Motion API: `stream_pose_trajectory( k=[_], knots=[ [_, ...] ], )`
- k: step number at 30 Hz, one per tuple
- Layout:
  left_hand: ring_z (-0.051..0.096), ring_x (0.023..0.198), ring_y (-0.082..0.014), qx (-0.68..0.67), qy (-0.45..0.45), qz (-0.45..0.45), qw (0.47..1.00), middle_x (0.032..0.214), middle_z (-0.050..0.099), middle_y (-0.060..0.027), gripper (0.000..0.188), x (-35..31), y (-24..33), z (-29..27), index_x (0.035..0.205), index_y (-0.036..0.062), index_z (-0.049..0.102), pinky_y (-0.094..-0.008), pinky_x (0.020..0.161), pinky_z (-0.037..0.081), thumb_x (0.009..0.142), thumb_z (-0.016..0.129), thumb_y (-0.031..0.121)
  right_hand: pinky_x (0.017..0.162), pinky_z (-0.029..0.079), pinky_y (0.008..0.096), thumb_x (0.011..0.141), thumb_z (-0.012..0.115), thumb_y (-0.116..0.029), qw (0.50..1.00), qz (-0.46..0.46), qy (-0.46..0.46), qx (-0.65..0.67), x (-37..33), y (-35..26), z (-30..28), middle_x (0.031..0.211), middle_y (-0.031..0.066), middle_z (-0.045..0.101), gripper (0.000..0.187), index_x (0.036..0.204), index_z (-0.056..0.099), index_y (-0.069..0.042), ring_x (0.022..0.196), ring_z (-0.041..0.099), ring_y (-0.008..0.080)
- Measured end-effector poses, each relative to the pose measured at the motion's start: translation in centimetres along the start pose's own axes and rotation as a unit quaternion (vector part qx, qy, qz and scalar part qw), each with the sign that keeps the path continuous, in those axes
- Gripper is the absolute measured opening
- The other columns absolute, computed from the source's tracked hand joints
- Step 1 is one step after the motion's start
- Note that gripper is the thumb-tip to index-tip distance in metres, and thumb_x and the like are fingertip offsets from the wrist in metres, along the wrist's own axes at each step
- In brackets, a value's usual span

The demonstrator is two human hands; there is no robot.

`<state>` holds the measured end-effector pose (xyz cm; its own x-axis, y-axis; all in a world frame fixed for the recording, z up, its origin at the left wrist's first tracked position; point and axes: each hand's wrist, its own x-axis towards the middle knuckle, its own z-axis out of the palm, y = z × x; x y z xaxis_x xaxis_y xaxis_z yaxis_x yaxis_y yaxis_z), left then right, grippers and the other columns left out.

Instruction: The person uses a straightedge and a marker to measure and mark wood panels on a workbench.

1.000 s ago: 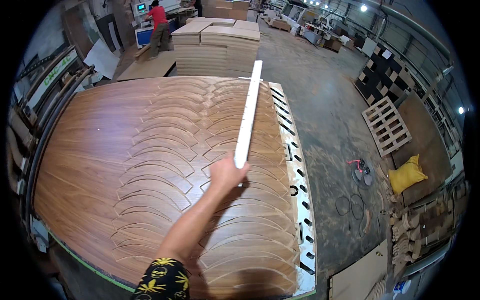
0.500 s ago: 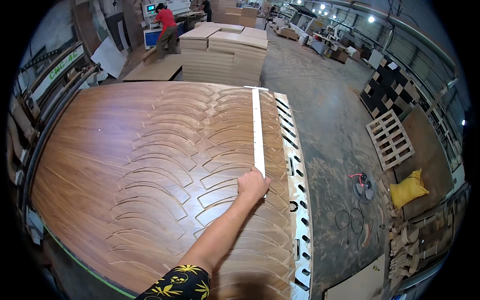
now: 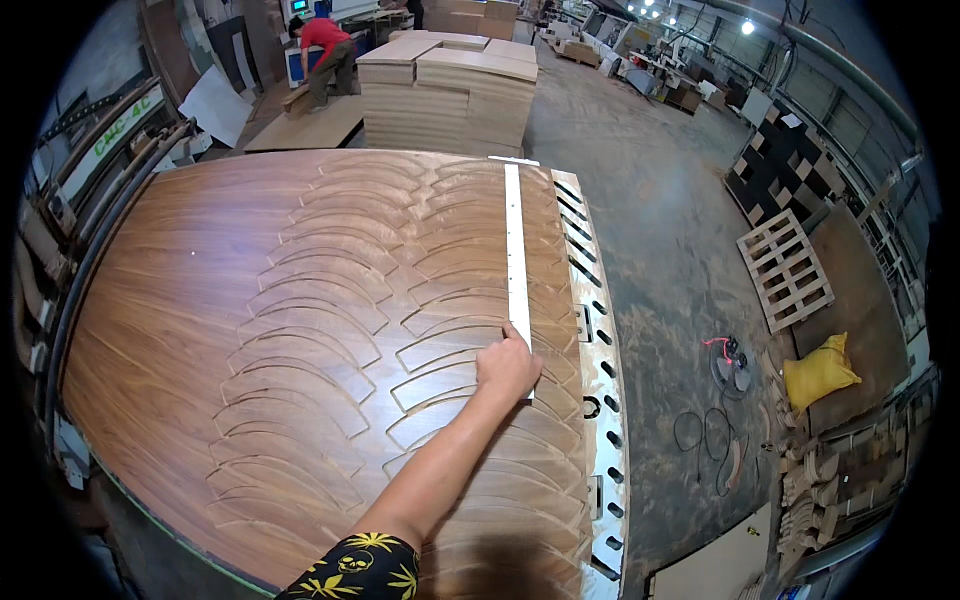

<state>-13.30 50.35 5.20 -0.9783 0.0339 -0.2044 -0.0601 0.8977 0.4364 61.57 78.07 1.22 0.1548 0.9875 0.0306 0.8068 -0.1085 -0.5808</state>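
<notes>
Left hand (image 3: 508, 368) closed over white ruler (image 3: 516, 250) near its lower end, fingers bunched, a bit of the end poking out below; right hand out of view, can't tell its state. Ruler lies lengthwise on brown board (image 3: 170, 340), right of frame centre, running up toward the board's far edge, across curved grooves (image 3: 300, 345). Pale slotted strip (image 3: 606, 461) along board's right side. Panel stack (image 3: 440, 110) top centre; bent-over person in red (image 3: 325, 38) upper left. Pallet (image 3: 785, 270) and yellow sack (image 3: 822, 374) at right of frame, cable (image 3: 703, 435) on floor.
</notes>
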Motion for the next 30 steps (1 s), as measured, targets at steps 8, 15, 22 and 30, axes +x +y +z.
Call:
stream_pose_trajectory(
  k=[8, 15, 22, 30],
  knots=[
    [0.078, 0.097, -0.0356, 0.001, -0.004, -0.006, 1.000, 0.107, 0.079, -0.0198, 0.095, 1.6, 0.1, 0.4, 0.157, -0.0155, 0.032, -0.0473, 0.083, 0.062, 0.094, 0.067, 0.047, 0.070, 0.055, 0.0365, 0.102, 0.068, -0.013, 1.000, 0.005, 0.005, 0.004, 0.0, 1.4, -0.5, 0.097, 0.0126, 0.070, 0.030, 0.129, 0.063, 0.001, 0.081, 0.065, 0.0209],
    [0.078, 0.098, -0.0355, 0.006, 0.012, -0.011, 1.000, 0.109, 0.078, -0.0200, 0.096, 2.4, -0.3, 0.8, 0.155, -0.0160, 0.036, -0.0472, 0.083, 0.062, 0.093, 0.067, 0.050, 0.069, 0.055, 0.0363, 0.103, 0.068, -0.013, 1.000, 0.009, 0.008, 0.005, 0.0, 2.9, -1.3, 0.096, 0.0123, 0.069, 0.029, 0.129, 0.063, 0.000, 0.080, 0.065, 0.0207],
    [0.078, 0.097, -0.0365, 0.014, 0.011, 0.008, 1.000, 0.107, 0.078, -0.0229, 0.096, 2.1, -0.6, 0.3, 0.155, -0.0157, 0.037, -0.0474, 0.081, 0.062, 0.092, 0.067, 0.051, 0.068, 0.054, 0.0360, 0.103, 0.067, -0.012, 1.000, 0.023, 0.013, 0.001, -0.6, 4.7, -2.1, 0.095, 0.0120, 0.069, 0.029, 0.128, 0.063, 0.000, 0.079, 0.064, 0.0206],
    [0.077, 0.097, -0.0374, 0.009, -0.016, 0.005, 1.000, 0.108, 0.078, -0.0235, 0.104, 2.3, -0.8, 0.2, 0.157, -0.0157, 0.033, -0.0473, 0.083, 0.062, 0.092, 0.065, 0.059, 0.067, 0.054, 0.0358, 0.103, 0.067, -0.012, 0.999, 0.032, 0.024, 0.002, -1.0, 7.2, -3.7, 0.094, 0.0116, 0.069, 0.028, 0.128, 0.063, -0.001, 0.078, 0.064, 0.0204]
  ],
)
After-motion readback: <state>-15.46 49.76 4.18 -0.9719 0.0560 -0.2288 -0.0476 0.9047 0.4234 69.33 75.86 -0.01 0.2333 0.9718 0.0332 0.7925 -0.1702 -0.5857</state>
